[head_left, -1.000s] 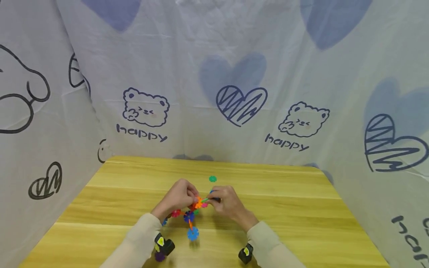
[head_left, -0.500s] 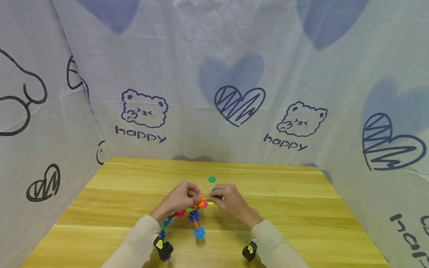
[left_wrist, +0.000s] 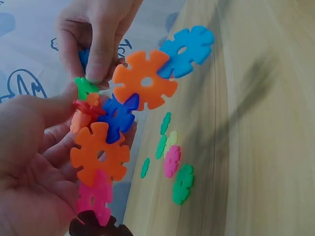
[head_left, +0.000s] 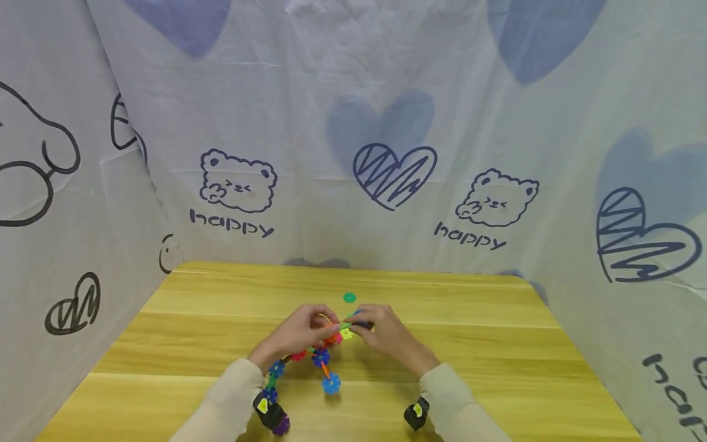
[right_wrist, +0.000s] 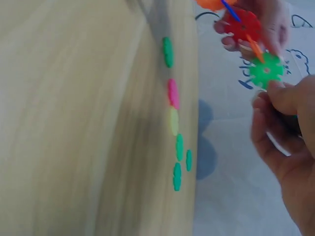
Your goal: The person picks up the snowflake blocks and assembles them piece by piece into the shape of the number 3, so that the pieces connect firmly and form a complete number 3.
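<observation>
In the head view my left hand [head_left: 293, 334] and right hand [head_left: 389, 334] meet above the table. Slotted plastic flower discs are joined into a branching chain, and my left hand grips it at the red disc [right_wrist: 243, 27]. My right hand pinches a green disc [right_wrist: 266, 71], whose edge meets an orange piece at the red disc. A blue disc [left_wrist: 84, 58] shows partly behind the right fingers. Other parts of the chain are an orange disc [left_wrist: 100, 153], a dark blue disc [left_wrist: 117, 118] and a light blue disc [head_left: 331, 383].
Several loose discs lie on the wooden table [head_left: 469, 356], among them a green one [head_left: 350, 298], a pink one [left_wrist: 172, 161] and a yellow one [right_wrist: 174, 121]. The chain's purple end disc [head_left: 282, 425] hangs by the left wrist. A printed white cloth [head_left: 309, 202] surrounds the table.
Both hands have shifted slightly right with the joined discs. More of the chain now shows beside my left wrist. My right hand keeps pinching the green disc.
</observation>
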`<state>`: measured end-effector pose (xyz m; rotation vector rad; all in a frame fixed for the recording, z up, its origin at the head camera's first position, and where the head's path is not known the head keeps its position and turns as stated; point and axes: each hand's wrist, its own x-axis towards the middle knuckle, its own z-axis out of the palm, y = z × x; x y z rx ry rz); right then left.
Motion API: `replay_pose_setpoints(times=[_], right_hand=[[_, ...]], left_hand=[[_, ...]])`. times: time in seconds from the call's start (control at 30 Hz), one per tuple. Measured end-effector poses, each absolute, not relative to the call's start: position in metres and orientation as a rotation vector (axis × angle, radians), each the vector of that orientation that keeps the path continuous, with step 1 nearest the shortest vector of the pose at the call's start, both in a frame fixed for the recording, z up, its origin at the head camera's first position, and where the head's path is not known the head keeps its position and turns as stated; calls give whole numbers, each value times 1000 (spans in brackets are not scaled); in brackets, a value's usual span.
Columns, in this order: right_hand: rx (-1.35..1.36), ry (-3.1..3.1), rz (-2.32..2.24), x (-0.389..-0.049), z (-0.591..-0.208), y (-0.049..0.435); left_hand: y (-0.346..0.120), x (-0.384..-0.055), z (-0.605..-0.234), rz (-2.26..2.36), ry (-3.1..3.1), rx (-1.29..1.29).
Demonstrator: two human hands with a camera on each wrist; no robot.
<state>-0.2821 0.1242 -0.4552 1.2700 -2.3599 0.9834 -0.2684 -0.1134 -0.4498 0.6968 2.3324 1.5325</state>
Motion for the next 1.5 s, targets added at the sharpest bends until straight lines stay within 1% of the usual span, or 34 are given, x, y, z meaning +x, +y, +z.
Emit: replay_pose_setpoints(times=[0.1, 0.47, 0.7, 1.2, 1.5], right_hand=[[1219, -2454, 1058, -282, -453, 129], [944, -2637, 1634, -276, -449, 131], [811, -2614, 1715, -274, -449, 130], [665, -2559, 1928, -270, -457, 120], [759, -2591, 1915, -269, -459, 121]], left_hand=[[-114, -269, -451, 1519, 2383, 710], [-114, -268, -451, 1513, 2432, 680], [-113, -268, -449, 1507, 2449, 698], [-111, -267, -450, 1493, 2460, 705], [-111, -267, -453, 1487, 2498, 715]])
